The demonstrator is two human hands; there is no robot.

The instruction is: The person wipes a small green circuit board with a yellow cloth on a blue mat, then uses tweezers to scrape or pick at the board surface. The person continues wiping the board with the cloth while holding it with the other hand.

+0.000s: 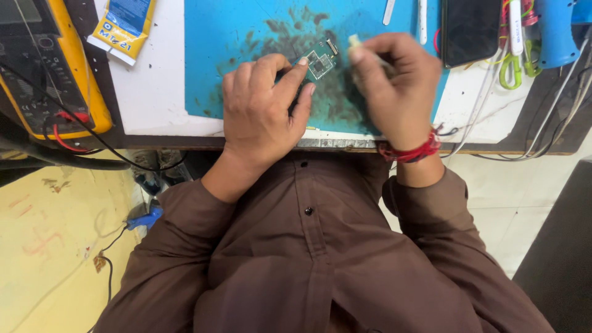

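- Blue, soot-stained mat covers the white tabletop in front of me, with a yellow meter off to my left.
- Small green circuit board lies on the mat between my two hands, long axis running diagonally away from me toward the right.
- My left hand is nearer: index fingertip and thumb pin the board's near-left end, palm down, wrist resting at the tabletop edge.
- My right hand is curled closed around a pale, slim tool, whose tip pokes out just right of the board.
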